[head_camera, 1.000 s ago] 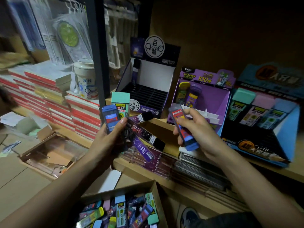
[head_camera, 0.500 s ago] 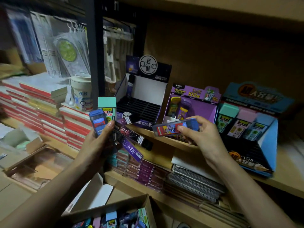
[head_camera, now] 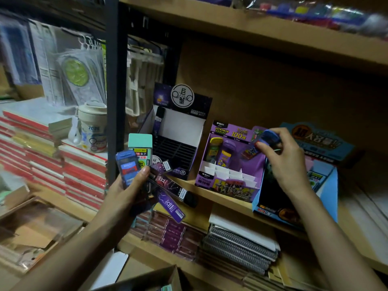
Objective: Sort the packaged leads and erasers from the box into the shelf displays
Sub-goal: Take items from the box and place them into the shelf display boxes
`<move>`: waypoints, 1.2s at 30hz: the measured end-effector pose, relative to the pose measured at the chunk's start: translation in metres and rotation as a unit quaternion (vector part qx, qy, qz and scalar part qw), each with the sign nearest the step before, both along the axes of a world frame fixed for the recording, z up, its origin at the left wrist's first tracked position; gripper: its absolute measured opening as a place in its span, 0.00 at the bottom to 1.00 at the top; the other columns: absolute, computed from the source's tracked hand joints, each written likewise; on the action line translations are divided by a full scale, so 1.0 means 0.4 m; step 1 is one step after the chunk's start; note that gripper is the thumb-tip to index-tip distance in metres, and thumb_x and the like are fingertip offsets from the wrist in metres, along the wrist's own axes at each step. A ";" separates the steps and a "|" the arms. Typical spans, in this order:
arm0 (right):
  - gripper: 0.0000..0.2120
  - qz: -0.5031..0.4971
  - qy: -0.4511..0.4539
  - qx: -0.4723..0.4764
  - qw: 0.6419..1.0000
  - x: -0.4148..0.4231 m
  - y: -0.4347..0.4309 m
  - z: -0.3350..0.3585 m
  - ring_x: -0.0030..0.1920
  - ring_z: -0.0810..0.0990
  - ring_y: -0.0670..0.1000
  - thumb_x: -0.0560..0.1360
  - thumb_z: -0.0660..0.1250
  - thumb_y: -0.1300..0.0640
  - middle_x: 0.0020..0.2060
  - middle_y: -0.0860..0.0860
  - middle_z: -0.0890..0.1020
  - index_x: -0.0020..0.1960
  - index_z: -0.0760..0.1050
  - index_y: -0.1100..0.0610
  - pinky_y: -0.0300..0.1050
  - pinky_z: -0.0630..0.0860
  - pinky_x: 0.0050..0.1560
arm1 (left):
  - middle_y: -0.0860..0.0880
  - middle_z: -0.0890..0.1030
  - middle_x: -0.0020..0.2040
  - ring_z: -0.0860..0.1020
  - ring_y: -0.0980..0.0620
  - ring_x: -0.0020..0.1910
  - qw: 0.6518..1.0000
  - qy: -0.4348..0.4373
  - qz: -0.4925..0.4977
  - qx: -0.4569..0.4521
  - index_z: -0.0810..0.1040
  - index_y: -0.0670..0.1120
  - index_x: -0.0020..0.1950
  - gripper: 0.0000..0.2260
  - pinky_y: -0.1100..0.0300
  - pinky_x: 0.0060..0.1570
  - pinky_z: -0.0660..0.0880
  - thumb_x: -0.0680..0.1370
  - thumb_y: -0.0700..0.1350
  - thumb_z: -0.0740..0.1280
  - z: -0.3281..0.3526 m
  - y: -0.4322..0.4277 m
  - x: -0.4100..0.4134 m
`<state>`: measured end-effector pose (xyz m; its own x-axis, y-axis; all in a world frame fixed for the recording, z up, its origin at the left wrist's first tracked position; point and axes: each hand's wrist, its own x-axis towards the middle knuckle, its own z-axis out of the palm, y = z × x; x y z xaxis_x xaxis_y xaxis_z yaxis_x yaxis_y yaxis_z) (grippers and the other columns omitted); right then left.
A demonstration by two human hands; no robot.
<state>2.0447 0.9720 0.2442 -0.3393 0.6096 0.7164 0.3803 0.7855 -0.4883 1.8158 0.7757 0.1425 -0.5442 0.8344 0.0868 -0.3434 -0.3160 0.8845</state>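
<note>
My left hand [head_camera: 128,194] grips a fan of packs below the shelf: a blue lead case [head_camera: 127,166], a mint-capped pack [head_camera: 140,149] and dark purple lead tubes [head_camera: 171,186]. My right hand [head_camera: 283,162] pinches a blue-capped lead case [head_camera: 267,139] and holds it tilted over the right side of the purple display box [head_camera: 228,179], where a yellow and a purple case stand. A black display box [head_camera: 178,131] stands left of it, a blue display box [head_camera: 323,185] right of it. The cardboard box [head_camera: 151,280] shows at the bottom edge.
Stacks of red-edged notebooks [head_camera: 81,175] and a white cup [head_camera: 92,127] sit left of a black shelf post [head_camera: 114,80]. Spiral notebooks [head_camera: 237,246] and purple packs lie on the shelf below. An upper shelf board [head_camera: 252,30] overhangs the displays.
My right hand has carried the blue-capped case up and to the right, from in front of the shelf edge to over the purple display. The view has tilted upward. My left hand keeps its bundle.
</note>
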 end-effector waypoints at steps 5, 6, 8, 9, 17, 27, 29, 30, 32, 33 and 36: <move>0.07 0.024 -0.091 -0.027 0.995 -0.029 0.030 -0.048 0.43 0.76 0.44 0.77 0.65 0.58 0.43 0.47 0.78 0.55 0.73 0.55 0.32 0.68 0.42 | 0.43 0.83 0.52 0.82 0.45 0.51 1.000 0.000 -0.010 -0.009 0.74 0.45 0.61 0.27 0.60 0.39 0.80 0.68 0.58 0.71 -0.004 0.003 0.005; 0.07 0.031 -0.110 -0.032 0.993 -0.029 0.032 -0.057 0.43 0.77 0.45 0.78 0.63 0.57 0.43 0.47 0.78 0.55 0.72 0.55 0.35 0.69 0.43 | 0.43 0.84 0.52 0.83 0.46 0.50 1.000 -0.002 -0.012 -0.009 0.74 0.44 0.61 0.29 0.60 0.39 0.79 0.67 0.59 0.73 -0.004 0.003 0.007; 0.06 0.038 -0.129 -0.040 0.990 -0.022 0.037 -0.059 0.44 0.76 0.48 0.79 0.61 0.57 0.43 0.49 0.78 0.55 0.72 0.55 0.42 0.69 0.43 | 0.43 0.83 0.52 0.83 0.47 0.49 1.000 -0.002 -0.019 -0.013 0.74 0.44 0.61 0.31 0.61 0.39 0.79 0.65 0.60 0.74 -0.003 0.002 0.009; 0.06 0.039 -0.132 -0.041 0.990 -0.016 0.040 -0.056 0.45 0.76 0.49 0.79 0.61 0.57 0.44 0.50 0.78 0.55 0.72 0.55 0.44 0.68 0.43 | 0.43 0.84 0.52 0.83 0.47 0.49 1.000 -0.003 -0.022 -0.014 0.74 0.44 0.62 0.29 0.61 0.39 0.79 0.68 0.58 0.73 -0.002 0.000 0.010; 0.11 0.019 -0.163 -0.070 0.984 -0.011 0.040 -0.062 0.40 0.79 0.51 0.77 0.64 0.56 0.43 0.51 0.79 0.55 0.65 0.47 0.47 0.75 0.41 | 0.45 0.84 0.53 0.83 0.48 0.49 0.999 -0.009 -0.026 -0.028 0.74 0.47 0.62 0.22 0.61 0.37 0.79 0.71 0.55 0.68 -0.009 -0.005 0.020; 0.12 -0.041 -0.094 0.023 0.994 -0.023 -0.033 -0.054 0.36 0.71 0.49 0.77 0.64 0.58 0.47 0.49 0.72 0.60 0.75 0.57 0.36 0.67 0.41 | 0.50 0.85 0.46 0.84 0.53 0.45 0.999 -0.006 -0.011 -0.035 0.75 0.48 0.58 0.19 0.64 0.33 0.78 0.70 0.54 0.66 0.002 -0.010 0.021; 0.07 0.017 -0.064 -0.056 0.996 -0.032 -0.093 -0.064 0.34 0.74 0.47 0.78 0.62 0.53 0.41 0.49 0.78 0.51 0.77 0.55 0.35 0.69 0.37 | 0.49 0.85 0.47 0.84 0.52 0.44 0.999 -0.011 -0.014 -0.029 0.74 0.47 0.58 0.20 0.63 0.33 0.79 0.70 0.54 0.66 0.009 -0.008 0.028; 0.11 0.057 -0.076 -0.126 0.987 -0.044 -0.129 -0.073 0.33 0.74 0.46 0.77 0.61 0.47 0.39 0.51 0.79 0.47 0.77 0.54 0.38 0.71 0.37 | 0.48 0.85 0.47 0.84 0.51 0.45 0.999 -0.015 -0.016 -0.024 0.74 0.47 0.59 0.20 0.63 0.34 0.79 0.70 0.53 0.66 0.012 -0.007 0.031; 0.21 0.136 -0.134 -0.286 0.939 -0.068 -0.193 -0.096 0.34 0.76 0.46 0.72 0.57 0.37 0.40 0.52 0.81 0.46 0.76 0.53 0.44 0.72 0.38 | 0.46 0.84 0.50 0.84 0.50 0.46 1.000 -0.019 -0.019 -0.016 0.74 0.46 0.60 0.21 0.62 0.35 0.79 0.71 0.53 0.66 0.017 -0.005 0.038; 0.22 0.167 -0.157 -0.359 0.905 -0.079 -0.219 -0.108 0.35 0.78 0.45 0.69 0.58 0.35 0.42 0.51 0.82 0.48 0.75 0.53 0.43 0.73 0.36 | 0.45 0.84 0.50 0.84 0.49 0.47 1.000 -0.020 -0.019 -0.015 0.73 0.46 0.62 0.21 0.61 0.35 0.79 0.71 0.53 0.66 0.017 -0.004 0.040; 0.15 0.228 -0.135 -0.479 0.837 -0.095 -0.258 -0.145 0.34 0.80 0.45 0.74 0.65 0.46 0.39 0.49 0.83 0.53 0.74 0.55 0.37 0.71 0.30 | 0.45 0.84 0.51 0.83 0.48 0.49 0.999 -0.021 -0.027 -0.013 0.73 0.47 0.63 0.23 0.60 0.37 0.79 0.71 0.54 0.67 0.016 0.001 0.048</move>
